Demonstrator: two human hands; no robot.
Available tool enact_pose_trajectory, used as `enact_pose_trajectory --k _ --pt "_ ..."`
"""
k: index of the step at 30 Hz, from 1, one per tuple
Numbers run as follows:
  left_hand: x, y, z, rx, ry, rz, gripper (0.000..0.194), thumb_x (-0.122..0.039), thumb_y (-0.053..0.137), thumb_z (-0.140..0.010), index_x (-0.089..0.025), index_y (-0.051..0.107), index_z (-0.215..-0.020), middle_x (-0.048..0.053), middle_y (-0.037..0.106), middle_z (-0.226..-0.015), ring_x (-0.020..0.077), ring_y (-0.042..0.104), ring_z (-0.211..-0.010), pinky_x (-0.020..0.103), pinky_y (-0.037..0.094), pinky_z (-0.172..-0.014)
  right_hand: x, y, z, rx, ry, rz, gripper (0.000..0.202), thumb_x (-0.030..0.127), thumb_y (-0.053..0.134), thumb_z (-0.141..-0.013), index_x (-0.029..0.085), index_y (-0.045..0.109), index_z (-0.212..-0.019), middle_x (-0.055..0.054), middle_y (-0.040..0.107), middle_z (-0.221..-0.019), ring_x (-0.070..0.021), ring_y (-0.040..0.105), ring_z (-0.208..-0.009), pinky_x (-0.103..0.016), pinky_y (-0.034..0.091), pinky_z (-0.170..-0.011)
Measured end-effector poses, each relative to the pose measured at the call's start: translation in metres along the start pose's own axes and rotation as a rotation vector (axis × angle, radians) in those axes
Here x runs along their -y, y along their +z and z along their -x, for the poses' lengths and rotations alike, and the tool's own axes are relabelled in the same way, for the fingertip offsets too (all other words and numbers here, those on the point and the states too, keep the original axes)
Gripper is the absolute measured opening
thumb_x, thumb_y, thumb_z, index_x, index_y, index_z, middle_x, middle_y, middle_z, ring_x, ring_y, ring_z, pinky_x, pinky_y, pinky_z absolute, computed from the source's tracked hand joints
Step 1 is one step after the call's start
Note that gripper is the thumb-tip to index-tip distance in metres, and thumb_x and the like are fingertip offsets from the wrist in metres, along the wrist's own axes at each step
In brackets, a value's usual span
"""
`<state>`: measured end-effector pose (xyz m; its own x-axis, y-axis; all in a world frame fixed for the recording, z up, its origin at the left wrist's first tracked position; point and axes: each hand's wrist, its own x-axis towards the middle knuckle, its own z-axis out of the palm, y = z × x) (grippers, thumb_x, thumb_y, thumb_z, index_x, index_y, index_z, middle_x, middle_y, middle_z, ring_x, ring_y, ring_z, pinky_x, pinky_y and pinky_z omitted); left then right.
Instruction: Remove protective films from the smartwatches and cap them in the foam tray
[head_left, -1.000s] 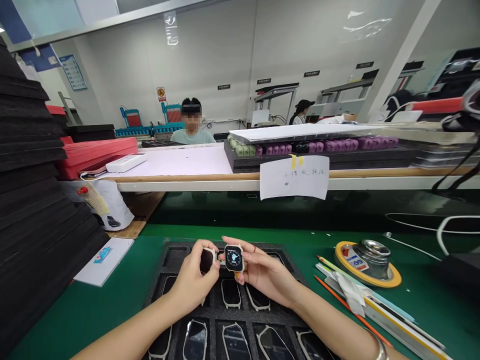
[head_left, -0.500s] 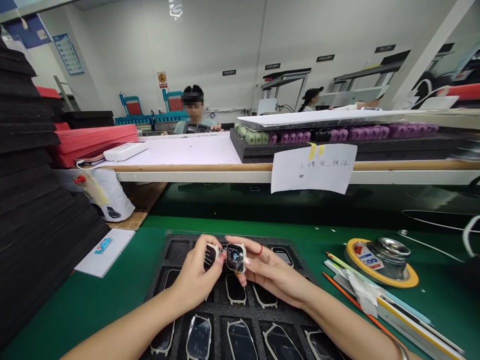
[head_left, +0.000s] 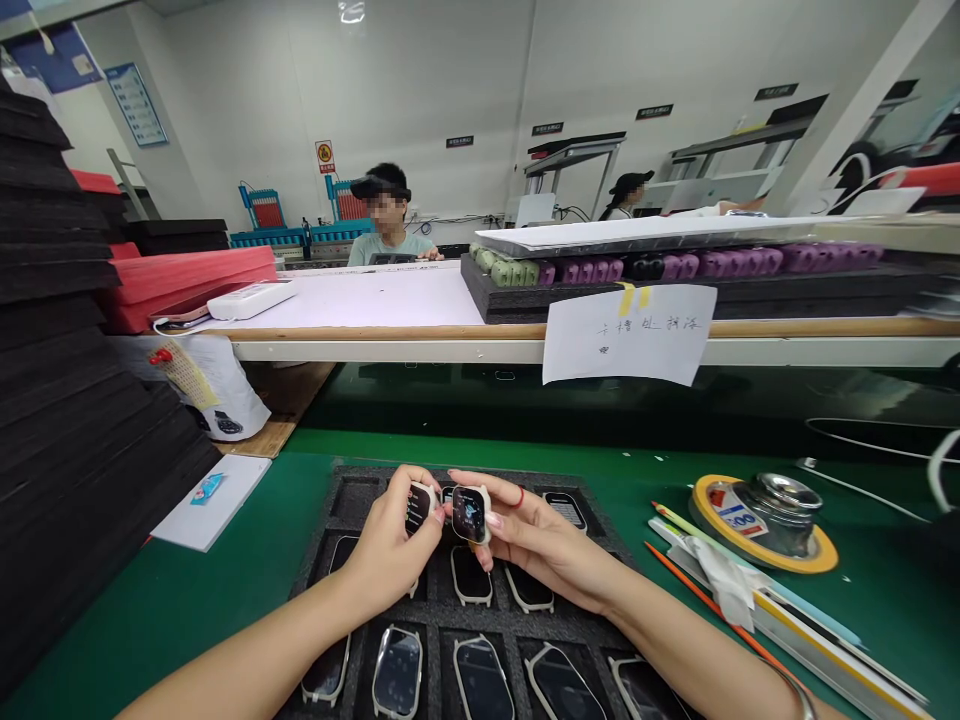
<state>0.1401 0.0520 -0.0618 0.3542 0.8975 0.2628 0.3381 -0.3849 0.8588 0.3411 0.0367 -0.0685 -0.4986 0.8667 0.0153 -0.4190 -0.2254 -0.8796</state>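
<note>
My left hand (head_left: 394, 550) is closed around a smartwatch (head_left: 418, 507) with a light case, its screen lit with a list. The thumb lies by the right edge of its screen. Close beside it, my right hand (head_left: 536, 540) grips a second smartwatch (head_left: 470, 514), whose screen shows a small picture and text. Both watches are held above a black foam tray (head_left: 442, 618). Several more strapless watches lie in its slots, among them a dark-screened watch (head_left: 397, 672) in the front row. Part of the tray is hidden by my hands and forearms.
Black foam sheets (head_left: 52, 420) are stacked high at left. A yellow-rimmed round container (head_left: 765, 520), an orange stick (head_left: 697, 590) and long strips lie at right. Beyond, a raised shelf (head_left: 375, 345) bears a foam tray (head_left: 510, 302) of green and purple items. A co-worker (head_left: 386, 220) sits behind it.
The co-worker's head has lifted and turned, and the things in their hands are lower. My left thumb has shifted slightly at the watch; both watches stay nearly in place.
</note>
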Motion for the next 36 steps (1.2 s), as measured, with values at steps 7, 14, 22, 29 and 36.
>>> enact_pose_trajectory --k 7,14,22,29,36 --pt "-0.0007 0.0004 0.0014 0.013 0.003 0.019 0.011 -0.030 0.051 -0.092 -0.024 0.047 -0.099 -0.002 0.058 -0.084 0.0155 0.056 -0.077 0.028 0.043 -0.072 -0.0008 0.0006 0.0007 0.005 -0.016 0.003 0.045 0.036 0.079 -0.081 0.031 0.067 -0.124 -0.001 0.064 -0.099 -0.0119 0.060 -0.070 -0.033 0.048 -0.074" --pt "-0.0019 0.0011 0.0032 0.020 0.003 0.048 0.010 -0.029 0.051 -0.092 -0.025 0.046 -0.100 -0.003 0.055 -0.082 0.0140 0.053 -0.074 0.025 0.042 -0.068 -0.0013 0.0004 0.0008 0.013 -0.020 0.004 0.045 0.036 0.078 -0.081 0.031 0.067 -0.125 -0.001 0.065 -0.098 -0.0118 0.060 -0.069 -0.032 0.048 -0.073" --pt "-0.0031 0.0003 0.0035 0.039 0.008 0.062 0.009 -0.023 0.051 -0.091 -0.025 0.046 -0.099 -0.002 0.058 -0.085 0.0142 0.053 -0.076 0.026 0.042 -0.070 -0.0004 0.0009 0.0001 0.005 -0.025 -0.006 0.044 0.035 0.079 -0.081 0.030 0.068 -0.124 -0.001 0.064 -0.097 -0.0116 0.061 -0.069 -0.031 0.049 -0.072" --pt "-0.0020 0.0001 0.0028 0.049 0.010 0.063 0.008 -0.024 0.050 -0.092 -0.024 0.046 -0.099 -0.003 0.055 -0.083 0.0136 0.051 -0.073 0.025 0.040 -0.068 -0.0006 -0.0014 0.0001 0.011 -0.019 -0.013 0.047 0.036 0.079 -0.081 0.031 0.067 -0.126 -0.001 0.064 -0.096 -0.0106 0.061 -0.069 -0.031 0.049 -0.073" --pt "-0.0022 0.0007 0.0034 0.047 0.005 0.083 0.009 -0.024 0.050 -0.092 -0.024 0.045 -0.100 -0.003 0.055 -0.084 0.0142 0.052 -0.077 0.026 0.040 -0.072 -0.0024 -0.0031 -0.0012 -0.002 -0.039 -0.017 0.049 0.036 0.078 -0.082 0.034 0.065 -0.129 0.001 0.064 -0.094 -0.0086 0.059 -0.066 -0.028 0.049 -0.070"
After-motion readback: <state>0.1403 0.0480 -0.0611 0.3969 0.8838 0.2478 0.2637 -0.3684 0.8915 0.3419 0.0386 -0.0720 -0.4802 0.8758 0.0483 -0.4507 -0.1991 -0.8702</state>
